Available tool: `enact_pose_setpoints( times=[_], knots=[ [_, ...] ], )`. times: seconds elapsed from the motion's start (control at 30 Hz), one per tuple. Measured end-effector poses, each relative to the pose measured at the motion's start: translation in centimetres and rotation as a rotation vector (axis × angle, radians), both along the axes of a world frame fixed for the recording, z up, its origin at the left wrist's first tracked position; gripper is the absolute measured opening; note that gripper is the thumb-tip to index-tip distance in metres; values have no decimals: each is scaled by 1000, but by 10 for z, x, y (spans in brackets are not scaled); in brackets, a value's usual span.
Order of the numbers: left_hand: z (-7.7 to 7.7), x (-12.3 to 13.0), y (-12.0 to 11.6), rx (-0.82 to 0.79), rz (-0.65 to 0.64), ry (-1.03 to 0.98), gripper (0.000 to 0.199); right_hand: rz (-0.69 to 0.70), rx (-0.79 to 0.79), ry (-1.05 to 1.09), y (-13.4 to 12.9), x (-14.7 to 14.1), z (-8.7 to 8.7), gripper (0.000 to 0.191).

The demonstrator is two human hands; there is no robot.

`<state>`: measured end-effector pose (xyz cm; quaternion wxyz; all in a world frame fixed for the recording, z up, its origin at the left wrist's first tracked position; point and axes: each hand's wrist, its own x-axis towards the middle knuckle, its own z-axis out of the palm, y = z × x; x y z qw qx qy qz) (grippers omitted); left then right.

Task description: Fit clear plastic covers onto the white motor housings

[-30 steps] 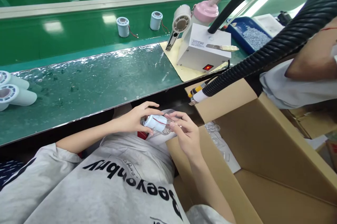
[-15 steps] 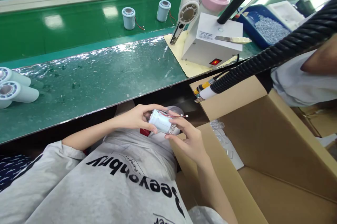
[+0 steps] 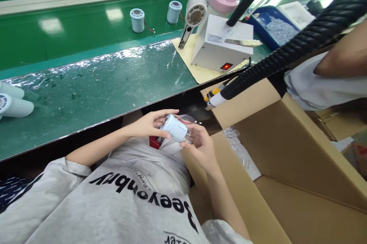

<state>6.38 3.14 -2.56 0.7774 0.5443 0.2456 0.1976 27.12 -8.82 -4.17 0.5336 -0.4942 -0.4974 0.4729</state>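
Over my lap, both hands hold a light-blue cylindrical motor housing (image 3: 175,128) with thin red and black wires. My left hand (image 3: 151,123) grips its ringed end, thumb along the near side. At the other end, the fingers of my right hand (image 3: 201,145) close around a clear part (image 3: 187,136) whose exact shape I cannot make out. Two similar housings with wires, one on the left (image 3: 137,21) and one on the right (image 3: 174,12), stand upright on the green belt. A white handheld fan (image 3: 196,12) leans by the white box-shaped device.
The white device (image 3: 222,47) with a lit red switch stands on yellow card. A black corrugated hose (image 3: 275,58) crosses above an open cardboard box (image 3: 312,148) holding clear parts. White cylinders (image 3: 17,106) lie at left. A blue tray (image 3: 268,26) and a co-worker's arm (image 3: 344,55) are at right.
The housing has turned slightly in my hands, showing its ringed end and a dark line on its side more clearly. The whole view has shifted a little.
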Motion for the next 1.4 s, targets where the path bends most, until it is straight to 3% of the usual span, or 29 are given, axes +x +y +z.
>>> enact_pose_setpoints(
  times=[0.13, 0.23, 0.4, 0.5, 0.63, 0.83, 1.03, 1.17, 1.4],
  knots=[
    [-22, 44, 19, -147, 88, -30, 86, -275, 68, 106, 7, 0, -36, 48],
    [-31, 81, 35, -150, 62, -42, 85, -460, 71, 82, 16, 8, -57, 57],
    [-34, 110, 55, -89, -11, -45, 80, -489, 91, 57, 31, 27, -66, 61],
    [-32, 103, 59, -60, -24, -21, 86, -440, 94, 61, 34, 34, -60, 61],
    [-22, 74, 51, 0, -80, 35, 96, -277, 73, 2, 24, 37, -45, 55],
    [4, 29, 24, 402, -218, 17, 69, -13, 74, -203, -1, 31, -5, 41],
    [12, 9, 11, 558, -196, -73, 73, 43, 14, -187, -8, 21, 21, 44],
    [15, 3, 8, 649, -193, -87, 72, 58, -62, -93, -10, 16, 26, 47],
    [20, -3, 3, 649, -192, -49, 74, 42, -168, 44, -9, 8, 29, 53]
  ],
)
